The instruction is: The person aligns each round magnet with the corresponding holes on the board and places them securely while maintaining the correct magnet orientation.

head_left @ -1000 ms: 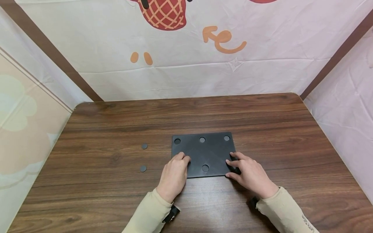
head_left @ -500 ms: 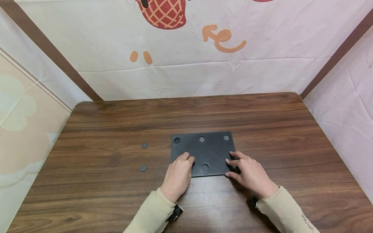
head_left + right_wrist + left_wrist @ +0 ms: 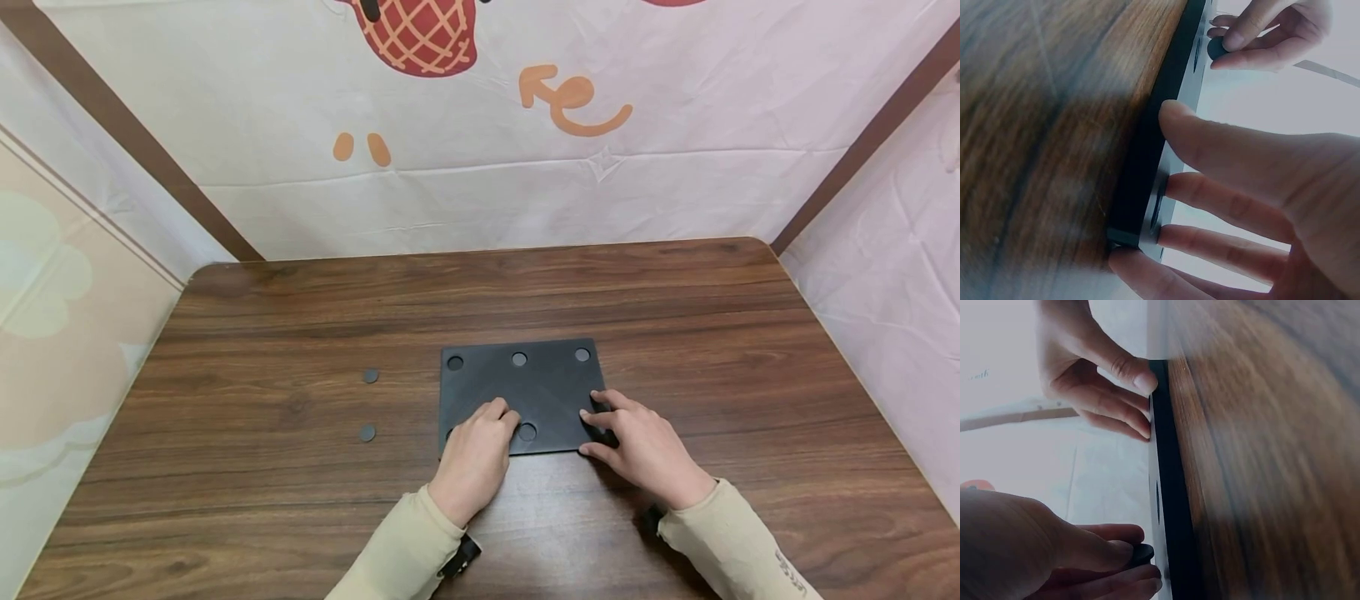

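A flat black rectangular board (image 3: pixel 480 379) with round recesses lies on the table. My left hand (image 3: pixel 476 458) is over its front part, left of the front middle recess (image 3: pixel 528 432). Between thumb and fingers it pinches a small dark disc (image 3: pixel 1142 554), close over the board; the right wrist view also shows the disc (image 3: pixel 1216 49). My right hand (image 3: pixel 648 450) rests at the board's right end with fingers spread. Its thumb (image 3: pixel 1179 115) touches the front edge, two fingertips lie on the top face, and another finger is against the corner. The front right recess is hidden in the head view.
Two loose grey discs (image 3: pixel 371 376) lie on the wooden table (image 3: pixel 292 333) left of the board. Along the board's back edge, the left circle (image 3: pixel 455 363) looks darker than the other two. A printed cloth (image 3: pixel 480 200) hangs behind the table.
My left hand has moved right along the board's front, toward the front middle recess, uncovering part of the front left corner. My right hand and the board have stayed put.
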{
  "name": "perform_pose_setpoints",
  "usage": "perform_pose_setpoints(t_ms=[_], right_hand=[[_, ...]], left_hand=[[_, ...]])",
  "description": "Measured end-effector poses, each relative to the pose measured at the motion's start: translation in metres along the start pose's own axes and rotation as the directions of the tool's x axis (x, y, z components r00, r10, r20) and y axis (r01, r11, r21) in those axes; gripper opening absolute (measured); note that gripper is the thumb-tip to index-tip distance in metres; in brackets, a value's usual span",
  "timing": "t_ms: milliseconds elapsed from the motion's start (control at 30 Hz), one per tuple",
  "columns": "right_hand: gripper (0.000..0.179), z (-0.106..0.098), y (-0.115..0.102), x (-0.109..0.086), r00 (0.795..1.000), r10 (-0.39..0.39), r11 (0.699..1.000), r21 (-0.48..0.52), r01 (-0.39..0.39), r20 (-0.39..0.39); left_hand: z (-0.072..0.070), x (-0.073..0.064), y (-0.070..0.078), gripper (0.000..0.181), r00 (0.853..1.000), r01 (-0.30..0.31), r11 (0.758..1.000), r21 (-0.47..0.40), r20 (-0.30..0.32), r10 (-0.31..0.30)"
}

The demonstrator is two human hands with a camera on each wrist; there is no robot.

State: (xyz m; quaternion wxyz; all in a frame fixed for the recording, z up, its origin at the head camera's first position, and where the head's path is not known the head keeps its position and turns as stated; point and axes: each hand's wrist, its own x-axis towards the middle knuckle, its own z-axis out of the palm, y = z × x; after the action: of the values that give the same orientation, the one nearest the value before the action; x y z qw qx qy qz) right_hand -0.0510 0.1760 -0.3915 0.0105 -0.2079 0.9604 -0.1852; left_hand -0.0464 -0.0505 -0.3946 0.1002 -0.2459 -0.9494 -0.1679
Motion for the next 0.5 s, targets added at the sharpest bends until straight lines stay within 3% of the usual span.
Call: perform_pose_setpoints(t_ms=[500], right_hand=[[0.043,-0.0015,-0.0013,-0.0001,1.0,0.01,1.0,-0.002,-0.01,0.004]], left_hand=[[0.0037,0.0022,0.0053,0.027,0.997,-0.048,0.999,0.017,0.058,0.047]])
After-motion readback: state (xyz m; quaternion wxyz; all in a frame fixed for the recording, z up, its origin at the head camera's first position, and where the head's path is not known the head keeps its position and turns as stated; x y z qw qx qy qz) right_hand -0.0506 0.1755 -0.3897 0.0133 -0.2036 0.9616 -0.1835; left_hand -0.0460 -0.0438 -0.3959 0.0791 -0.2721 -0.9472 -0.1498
